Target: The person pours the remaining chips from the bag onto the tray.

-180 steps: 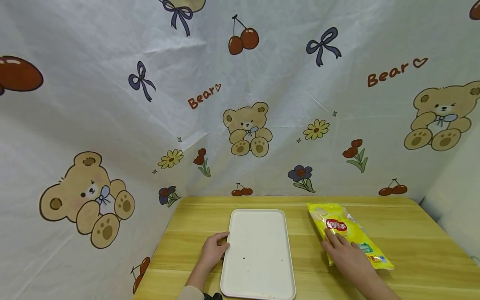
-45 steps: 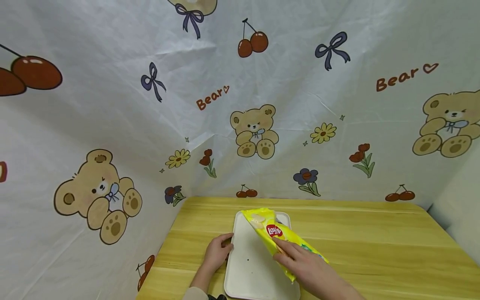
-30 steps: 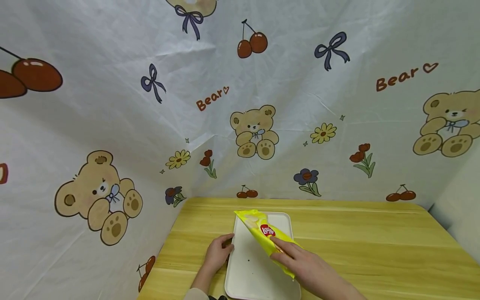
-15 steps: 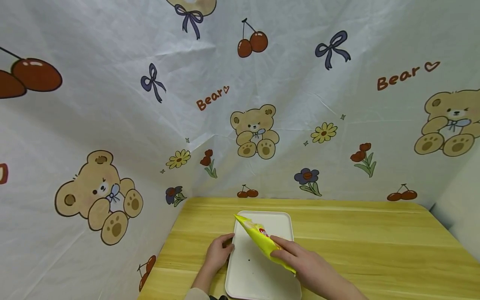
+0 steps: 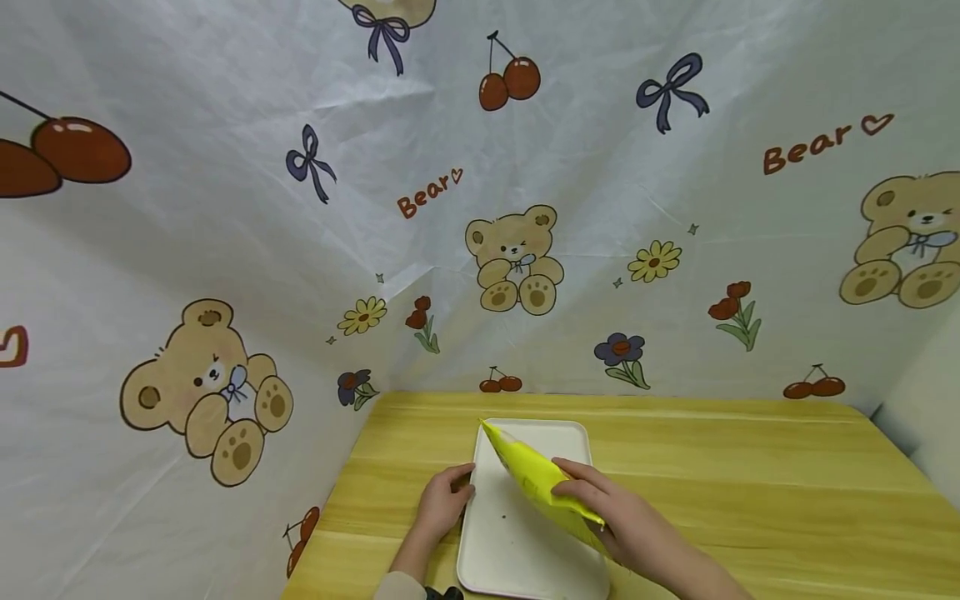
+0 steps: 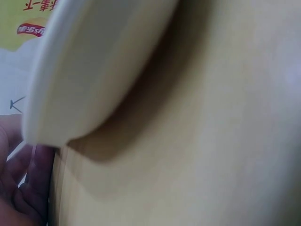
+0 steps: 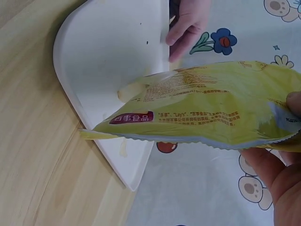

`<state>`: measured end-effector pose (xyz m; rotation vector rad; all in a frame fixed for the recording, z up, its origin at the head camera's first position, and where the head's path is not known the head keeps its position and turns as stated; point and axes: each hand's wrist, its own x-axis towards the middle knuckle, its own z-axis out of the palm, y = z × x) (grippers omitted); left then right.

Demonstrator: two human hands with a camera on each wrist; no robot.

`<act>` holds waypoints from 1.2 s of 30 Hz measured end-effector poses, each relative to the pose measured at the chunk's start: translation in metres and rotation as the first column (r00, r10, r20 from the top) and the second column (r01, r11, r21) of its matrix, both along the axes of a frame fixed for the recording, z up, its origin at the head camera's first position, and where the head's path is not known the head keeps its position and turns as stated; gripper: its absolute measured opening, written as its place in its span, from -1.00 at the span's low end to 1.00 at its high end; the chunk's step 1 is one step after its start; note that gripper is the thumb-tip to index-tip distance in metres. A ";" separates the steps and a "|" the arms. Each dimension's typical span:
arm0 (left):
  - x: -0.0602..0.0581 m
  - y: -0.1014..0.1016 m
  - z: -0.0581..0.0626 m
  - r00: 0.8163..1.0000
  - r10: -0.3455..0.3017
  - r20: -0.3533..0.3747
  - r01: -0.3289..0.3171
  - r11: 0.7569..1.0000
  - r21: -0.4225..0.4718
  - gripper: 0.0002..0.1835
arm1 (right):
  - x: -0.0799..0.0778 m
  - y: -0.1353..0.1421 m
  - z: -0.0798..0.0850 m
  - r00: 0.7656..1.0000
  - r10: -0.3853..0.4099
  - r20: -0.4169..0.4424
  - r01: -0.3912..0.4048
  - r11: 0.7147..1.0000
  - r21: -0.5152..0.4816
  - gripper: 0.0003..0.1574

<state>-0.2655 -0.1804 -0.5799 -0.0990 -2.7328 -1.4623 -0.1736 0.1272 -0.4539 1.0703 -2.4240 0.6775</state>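
Observation:
My right hand [image 5: 637, 525] grips a yellow Lay's chip bag [image 5: 536, 475], tilted over the white tray [image 5: 495, 550]. In the right wrist view, printed text faces up on the bag [image 7: 202, 103], with thumb and fingers on either side of its right end. A pale chip [image 7: 131, 90] shows at the bag's lower edge, and a pale piece [image 7: 123, 148] lies on the tray by its rim. Beside the tray's left rim, my left hand [image 5: 441, 504] rests with thumb and forefinger spread, tips touching the edge. In the left wrist view the tray's wall [image 6: 70, 84] hides part of those fingers.
A wooden table [image 5: 750, 483] carries the tray. Behind it and along the left hangs a white cloth [image 5: 570, 167] printed with bears, flowers and cherries. Small dark specks show on the tray floor.
The chip bag was lying on the table at the right; my right hand has brought it left over the tray. Lately it has turned, hiding its front logo. My left hand stays at the tray.

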 end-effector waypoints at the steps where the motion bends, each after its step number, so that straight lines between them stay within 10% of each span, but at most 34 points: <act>1: 0.000 0.001 0.000 1.000 -0.002 0.000 0.002 1.000 0.004 -0.59 | 0.000 0.001 0.001 1.000 -0.012 0.024 0.012 1.000 0.001 -0.13; 15: -0.001 0.004 -0.001 1.000 -0.001 0.023 0.000 0.998 0.060 -0.58 | -0.012 0.010 0.006 0.990 0.006 0.144 0.016 0.988 -0.156 -0.30; 36: 0.000 0.003 -0.003 1.000 0.004 0.027 -0.006 0.997 0.074 -0.58 | -0.018 0.008 0.014 0.995 -0.008 0.101 0.035 0.964 -0.265 -0.39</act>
